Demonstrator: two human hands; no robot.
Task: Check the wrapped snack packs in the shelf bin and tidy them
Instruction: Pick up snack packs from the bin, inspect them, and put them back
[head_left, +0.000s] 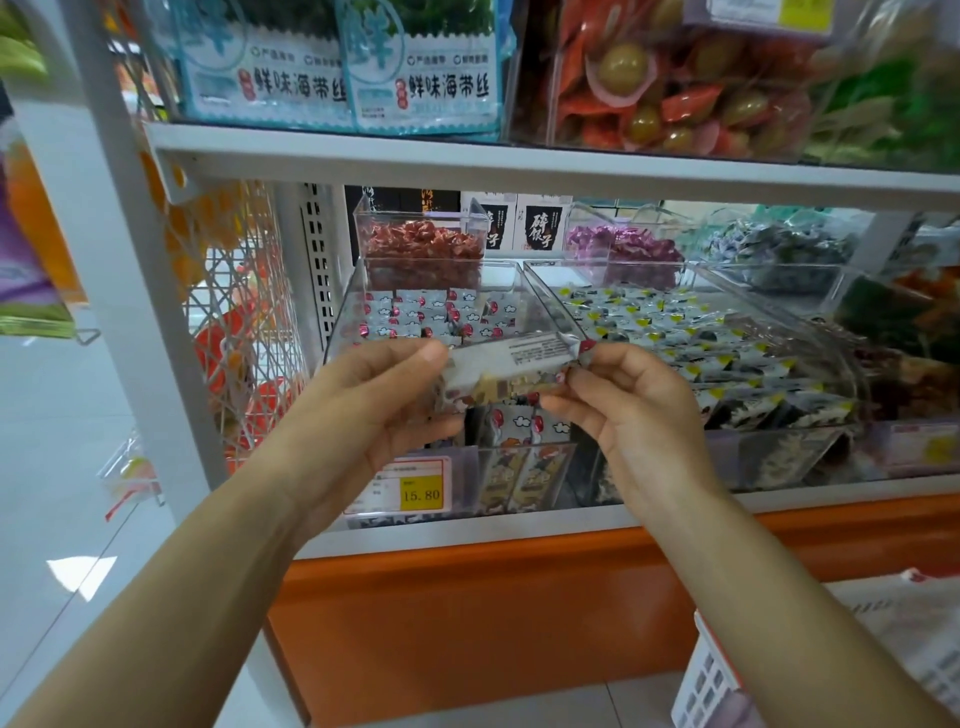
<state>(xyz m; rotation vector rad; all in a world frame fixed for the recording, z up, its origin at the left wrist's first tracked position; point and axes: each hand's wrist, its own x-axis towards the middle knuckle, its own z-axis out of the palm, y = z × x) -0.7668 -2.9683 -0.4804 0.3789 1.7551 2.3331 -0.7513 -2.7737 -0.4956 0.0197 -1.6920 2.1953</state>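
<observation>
A wrapped snack pack (511, 366), white with small print on its back, is held level in front of a clear shelf bin (358, 291). My left hand (374, 410) grips its left end, thumb on top. Its right end is pinched by my right hand (628, 405). Inside the bin lie several like packs (431, 314) with red and white wrappers, in rows at the back; more stand upright at the front (519, 431). A yellow price tag (421, 493) reading 15.80 sits on the bin's front.
A second clear bin (550, 291) to the right holds several packs with black and yellow marks (675, 332). Smaller bins of red (423, 244) and purple candy (623, 249) stand behind. A shelf board (519, 166) runs overhead. A white basket (711, 675) sits at lower right.
</observation>
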